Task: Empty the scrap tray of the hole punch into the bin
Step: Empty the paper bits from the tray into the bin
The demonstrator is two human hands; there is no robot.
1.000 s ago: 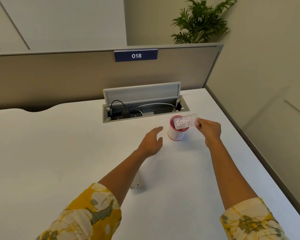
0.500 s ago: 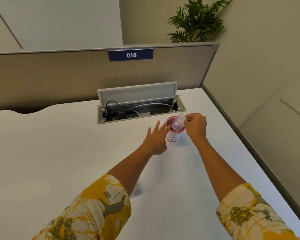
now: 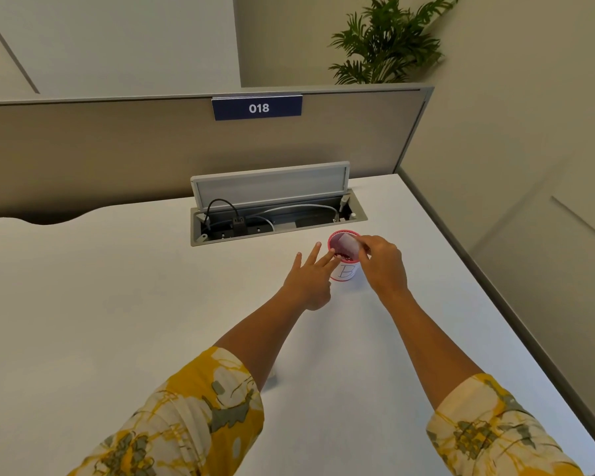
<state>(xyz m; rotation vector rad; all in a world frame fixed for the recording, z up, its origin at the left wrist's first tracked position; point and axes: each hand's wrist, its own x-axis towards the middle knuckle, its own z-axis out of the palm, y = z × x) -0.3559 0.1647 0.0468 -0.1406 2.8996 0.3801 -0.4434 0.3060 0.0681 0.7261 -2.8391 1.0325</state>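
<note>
A small white bin point(image 3: 345, 271) with a red rim and a handwritten "B" stands on the white desk point(image 3: 117, 304). My right hand point(image 3: 382, 262) pinches the clear scrap tray point(image 3: 348, 245) and tips it steeply into the bin's mouth. Small scraps show inside the rim. My left hand point(image 3: 310, 280) rests flat beside the bin, fingers spread, fingertips touching its left rim. The hole punch point(image 3: 272, 376) is almost wholly hidden under my left forearm; only a pale corner shows.
An open cable well point(image 3: 275, 218) with its raised lid and plugged cables sits just behind the bin. A desk partition with an "018" sign point(image 3: 257, 108) runs along the back. The desk's right edge point(image 3: 495, 286) lies close to the bin.
The tray went from level above the bin to tipped into its mouth. My left hand moved forward and right until its fingers met the bin's rim.
</note>
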